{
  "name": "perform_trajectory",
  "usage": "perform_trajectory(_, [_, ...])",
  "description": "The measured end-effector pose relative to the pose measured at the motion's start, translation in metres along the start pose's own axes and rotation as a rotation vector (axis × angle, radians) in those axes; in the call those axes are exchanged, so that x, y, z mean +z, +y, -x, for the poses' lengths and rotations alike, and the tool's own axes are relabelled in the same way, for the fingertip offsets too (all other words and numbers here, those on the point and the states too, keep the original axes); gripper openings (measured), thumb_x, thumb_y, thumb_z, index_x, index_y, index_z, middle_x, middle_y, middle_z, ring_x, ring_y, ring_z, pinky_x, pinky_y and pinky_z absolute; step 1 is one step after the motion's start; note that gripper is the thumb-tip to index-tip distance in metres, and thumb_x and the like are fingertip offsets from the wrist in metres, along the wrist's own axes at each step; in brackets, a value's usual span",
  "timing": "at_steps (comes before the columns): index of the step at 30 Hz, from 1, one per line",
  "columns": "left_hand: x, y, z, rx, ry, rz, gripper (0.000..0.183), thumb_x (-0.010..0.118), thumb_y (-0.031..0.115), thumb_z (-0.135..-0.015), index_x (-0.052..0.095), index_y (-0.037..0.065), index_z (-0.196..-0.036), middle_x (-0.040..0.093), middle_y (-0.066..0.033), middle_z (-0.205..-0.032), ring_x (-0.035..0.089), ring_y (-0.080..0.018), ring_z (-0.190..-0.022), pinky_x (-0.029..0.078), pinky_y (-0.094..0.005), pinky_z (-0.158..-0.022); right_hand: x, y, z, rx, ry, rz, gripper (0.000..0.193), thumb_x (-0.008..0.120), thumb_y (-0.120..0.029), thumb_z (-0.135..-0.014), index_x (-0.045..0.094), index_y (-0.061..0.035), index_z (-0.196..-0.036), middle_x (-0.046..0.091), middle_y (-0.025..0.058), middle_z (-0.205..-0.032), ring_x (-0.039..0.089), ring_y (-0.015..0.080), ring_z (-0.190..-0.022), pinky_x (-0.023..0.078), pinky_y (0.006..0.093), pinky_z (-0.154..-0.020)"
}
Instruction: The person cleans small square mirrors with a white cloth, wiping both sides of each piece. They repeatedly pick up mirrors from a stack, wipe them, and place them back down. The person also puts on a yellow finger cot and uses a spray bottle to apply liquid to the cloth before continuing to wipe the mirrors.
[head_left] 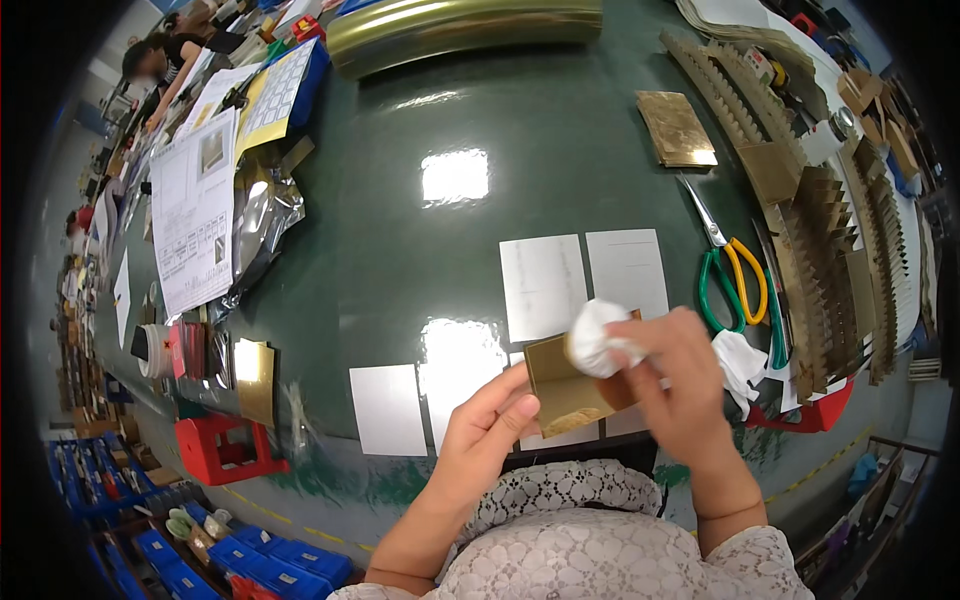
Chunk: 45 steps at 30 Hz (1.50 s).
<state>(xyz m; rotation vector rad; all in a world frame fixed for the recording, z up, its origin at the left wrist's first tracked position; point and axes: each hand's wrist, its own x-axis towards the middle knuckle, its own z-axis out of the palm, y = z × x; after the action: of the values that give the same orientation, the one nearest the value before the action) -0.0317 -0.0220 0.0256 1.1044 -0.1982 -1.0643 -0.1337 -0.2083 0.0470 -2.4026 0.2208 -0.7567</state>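
My left hand (482,428) grips a gold, mirror-like plate (556,382) by its left edge, thumb in front, close to the table's near edge. A crumpled white cloth (598,338) is pinched in my right hand (682,385) and lies against the plate's upper right part. Pale rectangular cards (543,287) lie in rows on the green table around the plate; some are partly covered by my hands and the plate. Another white cloth (738,364) rests to the right of my right hand. Beyond it are scissors (735,275) with one green and one yellow handle.
A stack of gold plates (677,130) sits at the far right, beside notched brown cardboard strips (825,265). A gold roll (465,38) lies at the back. Papers (192,220) and another gold plate (254,382) are on the left, above a red stool (225,450).
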Motion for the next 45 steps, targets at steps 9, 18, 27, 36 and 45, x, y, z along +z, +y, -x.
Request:
perform_trajectory(9, [-0.009,-0.008,-0.003,0.026,-0.111,-0.055,0.043,0.047,0.012,-0.103,0.041,-0.004,-0.143,0.058,-0.0131,-0.130,0.058,-0.0197,-0.117,0.051,-0.0348,-0.097,0.004,-0.005,0.002,0.015,0.025,-0.085,0.033,0.068,0.003,-0.077,0.065,-0.0061,-0.109,0.060,0.0097,-0.088,0.054,0.0290,-0.078,0.043,0.0393,-0.071])
perform_trajectory(18, [-0.012,0.001,0.002,0.100,-0.036,-0.077,0.049,0.055,0.018,-0.101,0.043,-0.007,-0.141,0.062,-0.0067,-0.111,0.056,-0.0091,-0.090,0.045,-0.0232,-0.077,-0.008,0.006,0.005,0.033,-0.013,-0.017,0.031,0.066,0.004,-0.077,0.066,-0.0062,-0.106,0.059,0.0091,-0.084,0.054,0.0280,-0.076,0.041,0.0384,-0.068])
perform_trajectory(27, [-0.011,-0.007,-0.006,0.018,-0.096,-0.074,0.046,0.050,0.012,-0.102,0.040,-0.006,-0.143,0.058,-0.0156,-0.130,0.058,-0.0204,-0.118,0.052,-0.0337,-0.095,0.008,-0.012,0.000,-0.068,-0.028,-0.136,0.037,0.070,0.003,-0.073,0.066,-0.0070,-0.108,0.061,0.0079,-0.088,0.054,0.0284,-0.076,0.042,0.0379,-0.069])
perform_trajectory(36, [-0.027,-0.008,-0.001,0.151,-0.163,0.017,0.046,0.049,0.006,-0.101,0.038,-0.007,-0.143,0.054,-0.0198,-0.136,0.056,-0.0266,-0.123,0.051,-0.0377,-0.099,-0.014,0.012,0.014,0.117,0.031,-0.042,0.039,0.061,0.012,-0.067,0.068,-0.0057,-0.101,0.064,0.0091,-0.089,0.055,0.0290,-0.076,0.044,0.0391,-0.069])
perform_trajectory(45, [-0.007,-0.002,-0.008,0.106,-0.067,0.124,0.046,0.047,0.007,-0.102,0.036,-0.006,-0.145,0.053,-0.0180,-0.137,0.056,-0.0244,-0.123,0.051,-0.0377,-0.099,0.008,-0.020,0.010,-0.124,-0.086,-0.149,0.040,0.071,0.004,-0.068,0.066,-0.0062,-0.107,0.061,0.0076,-0.085,0.056,0.0275,-0.076,0.043,0.0386,-0.069])
